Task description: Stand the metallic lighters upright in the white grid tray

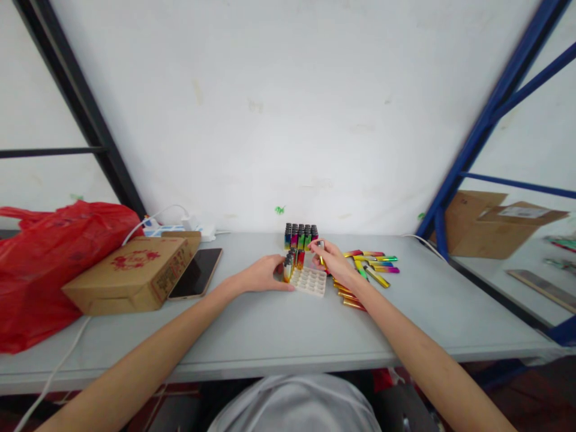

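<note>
A pale plastic tray with rows of round-cornered sockets lies on the table. Several shiny lighters stand upright in its left and back part, and the front right sockets are bare. Around the tray's left end is my left hand, thumb along the front edge and fingers beside the standing lighters. My right hand pinches a single gold-coloured lighter above the tray's back right side. Behind the tray, a block of dark-topped, multicoloured lighters stands upright in close rows.
Loose metallic lighters lie right of the tray, some partly under my right forearm. On the left are a phone, a cardboard box, a red plastic bag and a power strip. An open carton stands beyond the blue frame.
</note>
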The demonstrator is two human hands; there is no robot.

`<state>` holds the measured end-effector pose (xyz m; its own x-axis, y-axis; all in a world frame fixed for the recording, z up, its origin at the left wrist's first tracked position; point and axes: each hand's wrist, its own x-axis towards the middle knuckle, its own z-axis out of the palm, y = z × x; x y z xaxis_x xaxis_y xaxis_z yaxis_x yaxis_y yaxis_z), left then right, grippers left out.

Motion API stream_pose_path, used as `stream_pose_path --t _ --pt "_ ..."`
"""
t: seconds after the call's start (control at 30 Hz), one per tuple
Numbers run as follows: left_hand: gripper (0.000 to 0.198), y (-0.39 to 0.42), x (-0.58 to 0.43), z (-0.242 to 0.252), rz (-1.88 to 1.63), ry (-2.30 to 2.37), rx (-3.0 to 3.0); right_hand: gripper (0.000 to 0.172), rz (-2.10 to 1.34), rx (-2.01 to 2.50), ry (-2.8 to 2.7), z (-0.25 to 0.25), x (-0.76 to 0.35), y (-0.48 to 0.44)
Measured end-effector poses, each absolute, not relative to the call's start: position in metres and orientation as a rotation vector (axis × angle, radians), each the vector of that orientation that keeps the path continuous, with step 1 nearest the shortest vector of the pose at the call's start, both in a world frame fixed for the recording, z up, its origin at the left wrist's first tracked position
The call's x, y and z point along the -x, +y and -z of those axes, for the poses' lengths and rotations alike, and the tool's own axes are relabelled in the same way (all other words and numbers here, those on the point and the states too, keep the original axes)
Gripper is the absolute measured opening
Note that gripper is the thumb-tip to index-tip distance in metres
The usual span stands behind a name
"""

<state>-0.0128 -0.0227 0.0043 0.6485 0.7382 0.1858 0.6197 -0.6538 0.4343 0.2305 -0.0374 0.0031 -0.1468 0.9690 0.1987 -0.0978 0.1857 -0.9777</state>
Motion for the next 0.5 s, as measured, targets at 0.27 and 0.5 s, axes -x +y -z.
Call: stream_pose_path --t 0.27,0.5 --pt "0.061 -0.025 0.013 -0.006 -0.475 1.092 -2.526 0.053 -1.154 1.045 -1.526 0.005 -0.229 -0.036" --pt "0.061 -0.025 0.013 -0.007 -0.459 1.08 -2.544 0.061 -0.721 1.258 -1.631 0.009 -0.225 -0.034"
